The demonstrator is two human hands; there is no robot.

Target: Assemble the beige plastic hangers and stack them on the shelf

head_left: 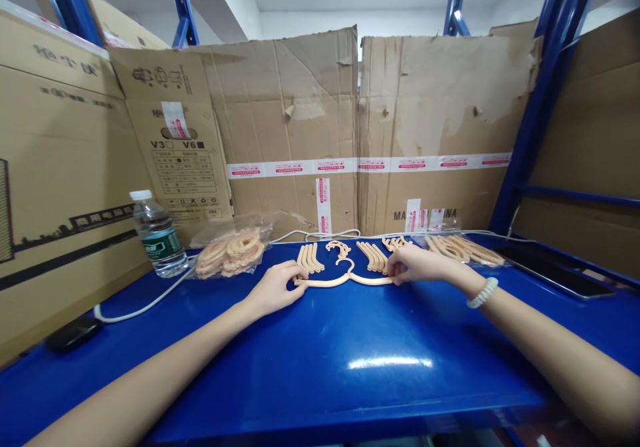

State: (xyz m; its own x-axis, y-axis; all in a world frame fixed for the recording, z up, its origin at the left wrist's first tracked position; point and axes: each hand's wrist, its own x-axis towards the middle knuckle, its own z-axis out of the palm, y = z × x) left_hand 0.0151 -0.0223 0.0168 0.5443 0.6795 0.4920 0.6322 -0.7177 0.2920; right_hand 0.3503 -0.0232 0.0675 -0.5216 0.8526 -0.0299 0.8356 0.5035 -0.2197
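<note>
A beige clothes hanger [325, 283] lies across the blue table with its hook pointing away from me. My left hand [277, 288] pinches its left end, and my right hand [413, 264] grips the right end. Just behind it are two rows of curved hanger arms, one on the left [311, 258] and one on the right [373, 257]. Between these rows sits a small pile of hanger hooks [339, 249]. More small beige pieces [395, 242] lie behind my right hand, which partly hides them.
A clear bag of beige parts [230, 254] and a water bottle [159, 237] stand at left, near a black object [75, 334] and white cable [135, 315]. At right are another bag of parts [465, 248] and a dark tablet-like device [555, 274]. Cardboard [290, 127] walls the back.
</note>
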